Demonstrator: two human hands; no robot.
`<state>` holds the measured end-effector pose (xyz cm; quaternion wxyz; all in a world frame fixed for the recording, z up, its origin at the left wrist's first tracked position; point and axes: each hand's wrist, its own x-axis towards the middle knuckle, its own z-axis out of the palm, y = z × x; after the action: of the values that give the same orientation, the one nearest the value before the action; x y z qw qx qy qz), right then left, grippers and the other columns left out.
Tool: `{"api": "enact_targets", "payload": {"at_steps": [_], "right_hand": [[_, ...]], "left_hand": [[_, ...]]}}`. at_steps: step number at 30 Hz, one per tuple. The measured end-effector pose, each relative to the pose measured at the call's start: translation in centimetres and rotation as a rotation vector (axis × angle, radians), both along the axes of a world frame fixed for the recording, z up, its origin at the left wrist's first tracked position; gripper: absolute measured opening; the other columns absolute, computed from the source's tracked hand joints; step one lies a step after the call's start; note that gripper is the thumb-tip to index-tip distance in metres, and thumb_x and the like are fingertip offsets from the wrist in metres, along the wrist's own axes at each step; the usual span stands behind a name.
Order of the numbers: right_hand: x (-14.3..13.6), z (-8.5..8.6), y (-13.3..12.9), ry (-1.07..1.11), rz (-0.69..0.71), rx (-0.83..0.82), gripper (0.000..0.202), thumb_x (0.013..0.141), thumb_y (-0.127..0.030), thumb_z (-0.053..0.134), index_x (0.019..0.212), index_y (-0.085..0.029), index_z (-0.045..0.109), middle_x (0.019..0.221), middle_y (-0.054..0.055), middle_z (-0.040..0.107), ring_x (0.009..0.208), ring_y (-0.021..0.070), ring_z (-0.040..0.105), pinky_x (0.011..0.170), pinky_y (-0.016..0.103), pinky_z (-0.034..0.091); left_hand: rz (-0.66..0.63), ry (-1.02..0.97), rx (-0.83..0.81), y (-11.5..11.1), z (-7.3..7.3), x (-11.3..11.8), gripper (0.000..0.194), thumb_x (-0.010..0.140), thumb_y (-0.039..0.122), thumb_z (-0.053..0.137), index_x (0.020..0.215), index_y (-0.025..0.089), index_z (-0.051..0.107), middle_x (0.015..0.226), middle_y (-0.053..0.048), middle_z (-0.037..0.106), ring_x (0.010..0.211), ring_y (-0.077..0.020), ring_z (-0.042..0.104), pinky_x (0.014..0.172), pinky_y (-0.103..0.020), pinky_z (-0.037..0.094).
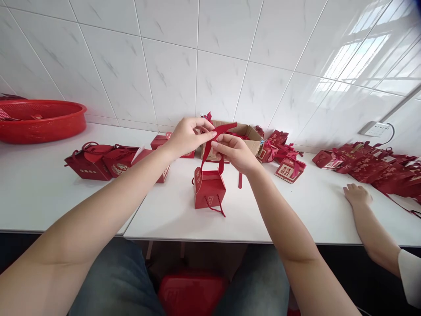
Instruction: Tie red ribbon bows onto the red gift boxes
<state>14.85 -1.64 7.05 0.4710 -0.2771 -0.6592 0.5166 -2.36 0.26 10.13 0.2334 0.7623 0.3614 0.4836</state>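
Observation:
My left hand [190, 135] pinches a red ribbon [226, 127] between thumb and fingers, above a small red gift box [209, 188]. My right hand [235, 151] is closed on the same ribbon just to the right, and the two hands nearly touch. The ribbon crosses between them, and its strands run down to the top of the box. Upright on the white table, the box has a twisted cord handle [215, 210] hanging over its front. Behind the hands, an open cardboard box [253, 146] holds red material, partly hidden.
Red gift bags [94, 164] stand at the left, below a red plastic basket [66, 125]. Finished-looking boxes with bows [289, 170] and a row of red bags [368, 164] fill the right. Another person's hand [358, 195] rests on the table [322, 219] there.

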Motion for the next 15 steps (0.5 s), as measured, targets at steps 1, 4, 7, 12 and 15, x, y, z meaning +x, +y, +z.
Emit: {"api": "enact_targets", "payload": {"at_steps": [1, 4, 7, 12, 15], "right_hand": [[0.0, 0.0, 0.1, 0.028, -0.014, -0.003, 0.026, 0.075, -0.04, 0.074, 0.08, -0.019, 0.059, 0.069, -0.003, 0.063, 0.058, 0.0071, 0.055, 0.057, 0.022, 0.046], [0.0, -0.1, 0.4, 0.169, -0.099, 0.008, 0.027, 0.074, -0.041, 0.075, 0.08, -0.02, 0.059, 0.073, -0.002, 0.068, 0.064, 0.0095, 0.062, 0.066, 0.025, 0.052], [0.2, 0.2, 0.8, 0.25, -0.228, 0.033, 0.023, 0.073, -0.039, 0.075, 0.079, -0.022, 0.06, 0.078, -0.002, 0.071, 0.074, 0.0112, 0.067, 0.076, 0.027, 0.053], [0.2, 1.0, 1.0, 0.283, -0.351, 0.075, 0.018, 0.074, -0.036, 0.073, 0.08, -0.022, 0.065, 0.081, -0.001, 0.073, 0.078, 0.0116, 0.069, 0.077, 0.026, 0.053], [0.0, 1.5, 0.9, 0.307, -0.394, 0.076, 0.017, 0.073, -0.034, 0.073, 0.082, -0.022, 0.065, 0.082, 0.0, 0.074, 0.077, 0.0119, 0.07, 0.075, 0.026, 0.055]], "left_hand": [[-0.001, -0.034, -0.042, 0.0, 0.1, -0.1, 0.014, 0.073, 0.03, 0.069, 0.078, 0.016, 0.069, 0.076, -0.003, 0.067, 0.069, -0.0153, 0.058, 0.064, -0.029, 0.044], [0.012, -0.17, -0.117, 0.1, 0.0, -0.5, 0.013, 0.071, 0.028, 0.07, 0.076, 0.017, 0.068, 0.075, -0.002, 0.066, 0.07, -0.0156, 0.059, 0.066, -0.03, 0.045], [0.018, -0.291, -0.166, 0.5, -0.3, -0.9, 0.009, 0.07, 0.025, 0.069, 0.073, 0.017, 0.066, 0.075, -0.001, 0.066, 0.073, -0.0155, 0.059, 0.07, -0.03, 0.046], [-0.103, -0.421, -0.283, 1.0, -0.5, -0.5, 0.012, 0.07, 0.027, 0.07, 0.074, 0.017, 0.063, 0.074, -0.002, 0.066, 0.073, -0.0165, 0.062, 0.072, -0.031, 0.048], [-0.123, -0.512, -0.272, 1.0, -0.7, 0.2, 0.015, 0.07, 0.026, 0.071, 0.079, 0.018, 0.063, 0.075, -0.001, 0.067, 0.072, -0.0171, 0.064, 0.071, -0.032, 0.05]]}}
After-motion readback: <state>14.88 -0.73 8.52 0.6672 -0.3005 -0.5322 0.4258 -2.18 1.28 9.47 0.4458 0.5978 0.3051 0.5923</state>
